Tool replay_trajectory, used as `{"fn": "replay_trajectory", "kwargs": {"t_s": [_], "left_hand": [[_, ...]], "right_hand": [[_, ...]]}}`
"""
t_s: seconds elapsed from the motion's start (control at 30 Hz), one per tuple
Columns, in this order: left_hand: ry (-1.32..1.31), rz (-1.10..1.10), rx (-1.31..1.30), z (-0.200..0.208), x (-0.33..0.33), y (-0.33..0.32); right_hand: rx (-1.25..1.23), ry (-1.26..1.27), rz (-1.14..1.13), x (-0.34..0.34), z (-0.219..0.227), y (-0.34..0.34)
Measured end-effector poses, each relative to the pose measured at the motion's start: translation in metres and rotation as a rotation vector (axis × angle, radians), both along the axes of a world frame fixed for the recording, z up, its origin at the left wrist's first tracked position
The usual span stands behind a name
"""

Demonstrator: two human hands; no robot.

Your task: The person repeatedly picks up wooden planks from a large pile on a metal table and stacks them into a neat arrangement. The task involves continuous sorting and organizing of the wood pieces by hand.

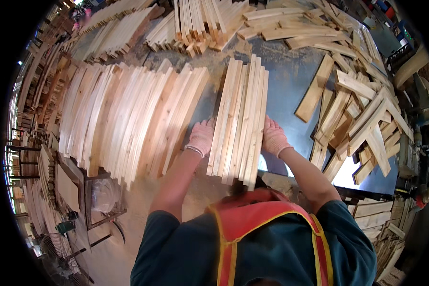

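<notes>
A bundle of pale wooden strips (238, 119) lies side by side in front of me, its near ends jutting past the metal tabletop. My left hand (202, 137), in a pale pink knit glove, presses against the bundle's left side. On the opposite side my right hand (274, 137), gloved the same way, grips it, so the strips are squeezed between both palms. The inner fingers of both hands are partly hidden by the wood. Left of my left hand stands a long row of similar wooden strips (128, 119), their near ends uneven.
A jumbled heap of short boards (362, 119) covers the table's right side. One loose board (315, 88) lies at its edge. More strip stacks (195, 24) stand at the back. Sawdust dusts the metal table (291, 102). A fan (57, 252) stands at lower left.
</notes>
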State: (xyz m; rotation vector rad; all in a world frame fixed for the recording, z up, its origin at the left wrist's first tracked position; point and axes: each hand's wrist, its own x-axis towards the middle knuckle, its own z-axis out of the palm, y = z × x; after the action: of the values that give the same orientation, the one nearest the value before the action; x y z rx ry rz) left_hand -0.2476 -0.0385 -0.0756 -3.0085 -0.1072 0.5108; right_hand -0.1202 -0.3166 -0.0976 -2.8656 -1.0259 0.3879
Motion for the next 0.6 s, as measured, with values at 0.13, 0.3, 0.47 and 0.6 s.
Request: {"fn": "replay_trajectory", "kwargs": {"t_s": [0.13, 0.3, 0.47, 0.6], "left_hand": [[0.152, 0.124, -0.192, 0.033, -0.004, -0.011], [-0.186, 0.706, -1.043, 0.007, -0.044, -0.019], [-0.090, 0.821, -0.865, 0.029, -0.021, -0.014], [-0.278, 1.016, -1.033, 0.006, -0.029, -0.006]], "right_hand": [[0.242, 0.433, -0.121, 0.011, 0.006, -0.016], [0.629, 0.908, -0.507, 0.008, 0.025, 0.007], [0.394, 0.751, -0.455, 0.011, 0.034, 0.068], [0.416, 0.727, -0.501, 0.015, 0.043, 0.087]]}}
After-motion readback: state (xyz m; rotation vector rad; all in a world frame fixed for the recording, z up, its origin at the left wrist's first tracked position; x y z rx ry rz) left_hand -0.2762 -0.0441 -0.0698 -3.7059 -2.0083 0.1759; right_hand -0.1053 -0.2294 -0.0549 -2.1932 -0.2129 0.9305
